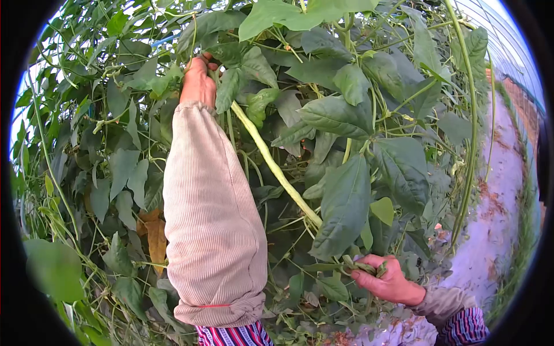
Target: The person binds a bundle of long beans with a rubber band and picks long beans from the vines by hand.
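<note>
My left hand (199,82) reaches up into the vines, its fingers closed at the upper end of a long pale-green bean (271,161). A leaf (229,87) beside the hand partly covers that end, so the exact grip is hidden. The bean slants down to the right and passes behind a large dark leaf (344,205). Low on the right, my right hand (388,281) is closed around a small bunch of crumpled green leaves (366,266). Beige ribbed sleeve covers (213,219) are on both forearms.
Dense climbing bean vines (124,167) with tangled stems fill most of the view. A thick green stem (470,144) hangs at the right. Beyond it runs a pale ground sheet (490,219) with dry leaf bits, under a clear arched greenhouse cover (511,34). A brown withered leaf (156,239) hangs at left.
</note>
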The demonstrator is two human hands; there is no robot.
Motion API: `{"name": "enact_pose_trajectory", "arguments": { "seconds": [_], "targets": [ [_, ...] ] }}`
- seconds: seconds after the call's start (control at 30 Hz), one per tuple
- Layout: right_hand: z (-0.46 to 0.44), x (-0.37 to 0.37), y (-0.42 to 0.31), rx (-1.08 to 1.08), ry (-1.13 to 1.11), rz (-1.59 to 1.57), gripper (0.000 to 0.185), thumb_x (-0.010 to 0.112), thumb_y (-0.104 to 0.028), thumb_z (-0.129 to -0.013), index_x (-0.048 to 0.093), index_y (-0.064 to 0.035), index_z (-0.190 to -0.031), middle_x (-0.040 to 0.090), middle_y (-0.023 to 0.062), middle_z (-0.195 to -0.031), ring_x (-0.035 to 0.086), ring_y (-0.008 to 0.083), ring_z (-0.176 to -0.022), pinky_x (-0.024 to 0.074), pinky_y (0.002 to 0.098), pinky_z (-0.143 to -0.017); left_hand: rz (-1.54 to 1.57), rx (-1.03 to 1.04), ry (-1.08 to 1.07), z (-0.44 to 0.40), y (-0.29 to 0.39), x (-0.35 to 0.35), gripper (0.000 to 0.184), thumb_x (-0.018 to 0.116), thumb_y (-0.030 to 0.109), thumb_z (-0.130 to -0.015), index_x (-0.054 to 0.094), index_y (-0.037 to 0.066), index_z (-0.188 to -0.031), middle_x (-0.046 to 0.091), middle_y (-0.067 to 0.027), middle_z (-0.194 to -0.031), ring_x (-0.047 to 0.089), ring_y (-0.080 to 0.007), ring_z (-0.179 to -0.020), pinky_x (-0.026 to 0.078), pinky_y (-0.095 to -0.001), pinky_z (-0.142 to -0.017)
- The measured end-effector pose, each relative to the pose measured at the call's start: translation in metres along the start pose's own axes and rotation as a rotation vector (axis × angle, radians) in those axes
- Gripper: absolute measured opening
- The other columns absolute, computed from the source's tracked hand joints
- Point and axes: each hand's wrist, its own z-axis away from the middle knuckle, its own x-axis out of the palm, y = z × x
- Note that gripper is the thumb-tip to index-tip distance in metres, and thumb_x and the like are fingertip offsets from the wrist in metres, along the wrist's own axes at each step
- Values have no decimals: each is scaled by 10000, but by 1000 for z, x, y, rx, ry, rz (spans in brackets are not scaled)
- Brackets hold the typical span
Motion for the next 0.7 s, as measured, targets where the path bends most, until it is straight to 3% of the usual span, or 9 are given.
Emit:
{"name": "enact_pose_trajectory", "arguments": {
  "seconds": [0.07, 0.13, 0.2, 0.27, 0.33, 0.4, 0.5, 0.63, 0.7],
  "targets": [
    [0, -1, -3, 43, -15, -12, 182, 682, -115, -819, 651, 31, -924, 606, 62, -610, 516, 65, -518, 424, 244, -480, -123, -2, -23, -6, 7, -12, 176, 400, 21, -801, 566, 75, -822, 530, -56, -678, 483, -200, -528, 438, -362, -458],
    [3, -4, -5, 91, -38, -15, 178, 677, -111, -822, 652, 34, -923, 595, 59, -596, 506, 65, -511, 417, 245, -474, -74, -109, 47, 19, 23, -9, 179, 424, 32, -828, 591, 70, -879, 479, -52, -638, 447, -209, -497, 403, -351, -435],
    [5, -9, -1, 50, -67, -20, 173, 669, -108, -827, 652, 34, -924, 560, 39, -558, 473, 56, -496, 396, 248, -457, -231, -9, 92, 47, 26, -8, 220, 411, 95, -860, 599, -19, -874, 469, -75, -611, 361, -138, -446, 277, -276, -380],
    [14, -12, 6, -75, -41, -42, 174, 666, -108, -829, 649, 31, -933, 529, 25, -531, 443, 43, -492, 381, 246, -447, -244, 2, 68, 62, 27, -19, 248, 417, 127, -864, 599, -40, -887, 431, -64, -568, 337, -139, -445, 257, -264, -396],
    [26, -27, 5, 105, -135, -62, 172, 665, -109, -830, 646, 25, -936, 568, 57, -552, 484, 48, -509, 410, 256, -474, -212, -14, 226, 85, 38, -14, 254, 420, 137, -858, 598, -43, -886, 407, -50, -547, 337, -135, -441, 256, -264, -406],
    [40, -45, -1, 160, -148, -44, 183, 686, -129, -812, 641, 22, -907, 614, 104, -636, 564, 118, -533, 443, 289, -508, -183, 45, 298, 135, 61, 3, 211, 421, 114, -832, 568, -24, -894, 412, -40, -556, 348, -123, -431, 247, -262, -403],
    [58, -64, -1, -130, -35, 120, 268, 728, -176, -766, 613, 24, -904, 629, 144, -840, 626, 257, -698, 481, 314, -606, -320, 189, 185, 197, 91, 6, 226, 425, 142, -850, 538, -13, -970, 425, -18, -596, 364, -109, -473, 271, -252, -434],
    [78, -104, -22, -39, 133, -104, 260, 745, -128, -755, 612, 4, -934, 609, 71, -829, 595, 129, -723, 479, 268, -641, -494, 409, 9, 318, 126, 46, 265, 416, 146, -868, 511, -20, -1051, 399, 9, -609, 352, -82, -511, 276, -229, -464],
    [80, -122, -47, -169, 123, -104, 308, 760, -123, -744, 612, -4, -987, 554, 30, -795, 509, 81, -655, 422, 234, -577, -554, 438, -145, 381, 129, 66, 262, 395, 136, -874, 510, -22, -1049, 393, 12, -610, 342, -75, -514, 273, -222, -466]
  ]
}}
